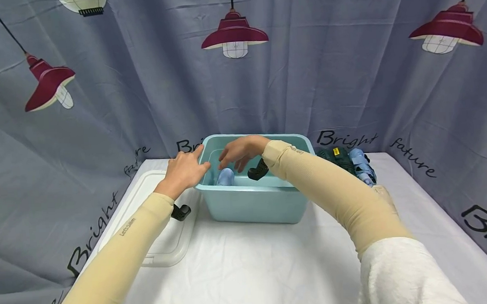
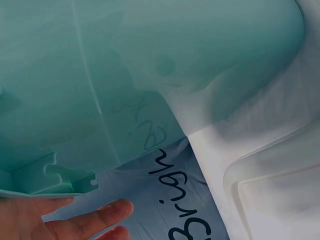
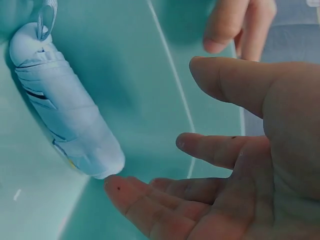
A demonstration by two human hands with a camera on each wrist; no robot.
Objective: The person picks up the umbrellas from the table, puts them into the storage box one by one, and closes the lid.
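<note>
A light blue folded umbrella (image 3: 72, 107) with a wrist loop lies inside the teal plastic bin (image 1: 254, 205), along the bin's left part. My right hand (image 1: 244, 151) hovers within the bin, palm and fingers spread and holding nothing. In the right wrist view its fingertips (image 3: 116, 187) come close to the umbrella's lower end; whether they touch it I cannot tell. At the bin's left rim is my left hand (image 1: 184, 170), its fingers extended against or just beside the edge. Part of the umbrella is hidden behind the bin's front wall in the head view.
A white lid (image 1: 166, 248) lies on the white-covered table left of the bin. Right of the bin, partly behind my right forearm, are a dark green folded umbrella (image 1: 340, 160) and another blue folded umbrella (image 1: 361, 165). A grey-blue curtain (image 1: 162, 92) hangs behind the table.
</note>
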